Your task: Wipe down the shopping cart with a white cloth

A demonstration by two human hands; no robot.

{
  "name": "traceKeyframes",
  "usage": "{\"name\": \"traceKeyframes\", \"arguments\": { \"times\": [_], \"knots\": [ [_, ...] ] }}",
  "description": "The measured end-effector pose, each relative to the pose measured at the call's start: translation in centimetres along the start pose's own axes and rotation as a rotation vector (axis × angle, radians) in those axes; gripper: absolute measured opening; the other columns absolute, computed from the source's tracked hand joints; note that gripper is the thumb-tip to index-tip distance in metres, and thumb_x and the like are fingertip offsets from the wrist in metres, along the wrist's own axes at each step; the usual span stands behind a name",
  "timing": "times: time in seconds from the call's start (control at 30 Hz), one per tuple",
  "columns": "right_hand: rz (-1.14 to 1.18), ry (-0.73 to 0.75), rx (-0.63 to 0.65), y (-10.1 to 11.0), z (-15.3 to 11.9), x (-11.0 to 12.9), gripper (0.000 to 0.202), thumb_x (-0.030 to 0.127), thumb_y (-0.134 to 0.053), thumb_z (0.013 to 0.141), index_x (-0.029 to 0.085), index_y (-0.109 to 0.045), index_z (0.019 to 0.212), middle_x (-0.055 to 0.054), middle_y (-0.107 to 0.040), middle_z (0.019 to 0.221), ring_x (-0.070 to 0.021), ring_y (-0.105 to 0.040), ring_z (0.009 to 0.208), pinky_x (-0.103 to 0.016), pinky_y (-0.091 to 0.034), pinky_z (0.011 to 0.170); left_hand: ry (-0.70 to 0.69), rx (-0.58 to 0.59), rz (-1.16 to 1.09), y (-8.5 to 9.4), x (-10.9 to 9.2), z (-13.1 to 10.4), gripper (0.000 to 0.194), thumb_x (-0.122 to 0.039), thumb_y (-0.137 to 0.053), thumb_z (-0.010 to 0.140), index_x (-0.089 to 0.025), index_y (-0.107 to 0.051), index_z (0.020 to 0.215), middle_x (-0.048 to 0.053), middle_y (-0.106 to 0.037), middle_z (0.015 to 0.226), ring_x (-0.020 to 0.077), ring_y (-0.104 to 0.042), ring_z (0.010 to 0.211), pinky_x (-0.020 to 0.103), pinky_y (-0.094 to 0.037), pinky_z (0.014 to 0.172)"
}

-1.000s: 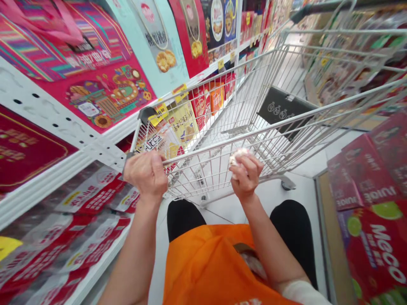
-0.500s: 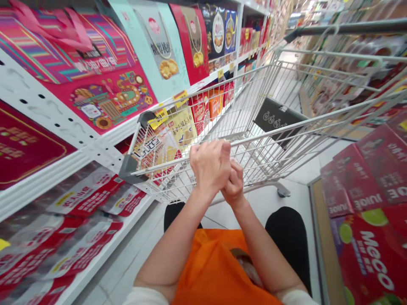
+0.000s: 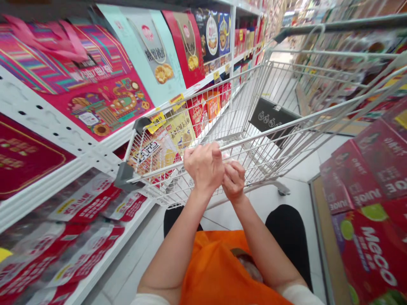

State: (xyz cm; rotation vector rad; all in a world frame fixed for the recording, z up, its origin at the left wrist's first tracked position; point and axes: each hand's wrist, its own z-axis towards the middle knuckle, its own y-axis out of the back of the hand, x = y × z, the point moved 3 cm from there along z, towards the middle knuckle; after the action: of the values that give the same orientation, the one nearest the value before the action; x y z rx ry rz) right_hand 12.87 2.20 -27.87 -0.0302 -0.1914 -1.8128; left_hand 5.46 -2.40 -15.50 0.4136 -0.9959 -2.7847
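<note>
A metal wire shopping cart (image 3: pixel 267 135) stands slantwise in front of me. My left hand (image 3: pixel 204 168) is closed in a fist over its near top rail, thumb uppermost. My right hand (image 3: pixel 234 180) is close beside it, just below the rail, with the fingers curled in tight. A small pale bit shows between the two hands, too little to name; what the right fingers hold, if anything, is hidden. Behind the cart's wires, yellow snack packs (image 3: pixel 180 129) show on the shelf. An orange apron (image 3: pixel 219 262) covers my lap between black-clad knees.
White shelving (image 3: pixel 104 148) with gift boxes (image 3: pixel 117 101) and red-and-clear packs (image 3: pixel 85 195) runs along the left. Stacked red drink cartons (image 3: pixel 375 245) stand at the right. A dark sign panel (image 3: pixel 270 118) hangs on the cart. The tiled aisle leads away beyond.
My left hand has shifted slightly left and down, along with the cart in view. It overlaps my right hand less than before; the right hand has barely moved.
</note>
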Motion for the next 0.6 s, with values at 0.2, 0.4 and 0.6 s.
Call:
{"name": "traceKeyframes", "arguments": {
  "times": [0.2,0.4,0.6],
  "knots": [
    [0.119,-0.037,0.151,1.9,-0.8,1.2,0.024,0.003,-0.054,0.091,0.02,-0.064,0.077,-0.005,-0.072,0.096,-0.0164,-0.059,0.099,-0.035,-0.058,0.086,-0.019,-0.035,0.009,0.2,0.2,-0.3,0.076,-0.059,0.01,0.097,-0.023,-0.048,0.065,0.0,-0.06,0.061,0.0182,-0.045,0.062,0.038,-0.027,0.076],
    [-0.001,-0.073,-0.004,2.6,1.3,-0.6,0.022,0.007,-0.059,0.09,0.025,-0.066,0.081,-0.004,-0.071,0.105,-0.019,-0.058,0.109,-0.042,-0.056,0.095,-0.017,-0.034,0.019,0.6,0.6,-0.6,0.074,-0.059,0.01,0.097,-0.024,-0.048,0.066,0.001,-0.06,0.061,0.0192,-0.046,0.062,0.039,-0.028,0.076],
    [0.094,-0.088,0.131,2.5,-1.5,0.3,0.025,0.001,-0.056,0.089,0.021,-0.065,0.076,-0.004,-0.073,0.096,-0.0171,-0.06,0.103,-0.038,-0.058,0.092,-0.029,-0.072,0.018,1.0,0.8,-0.9,0.074,-0.061,0.01,0.096,-0.024,-0.046,0.065,0.0,-0.06,0.061,0.0191,-0.047,0.062,0.039,-0.029,0.077]
  ]
}}
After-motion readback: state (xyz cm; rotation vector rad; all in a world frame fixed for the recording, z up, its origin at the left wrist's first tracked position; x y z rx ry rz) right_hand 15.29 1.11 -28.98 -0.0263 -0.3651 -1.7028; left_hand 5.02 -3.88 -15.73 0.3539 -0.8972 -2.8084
